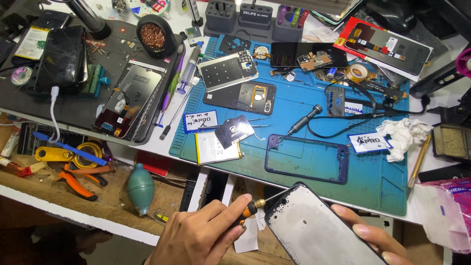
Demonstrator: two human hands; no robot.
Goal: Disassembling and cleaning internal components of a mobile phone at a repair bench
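Two hands are working low in front of the bench point(147, 145): the left hand point(203, 234) is pinching a small orange-handled precision tool point(251, 209), its tip touching the upper corner of a silver-backed phone frame point(319, 230), which the right hand point(375, 235) is gripping from beneath, below the blue silicone work mat point(373, 172).

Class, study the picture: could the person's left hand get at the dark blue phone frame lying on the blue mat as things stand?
Probably not at once: the left hand is pinching a small screwdriver against the phone panel. The way to the phone frame on the mat looks open.
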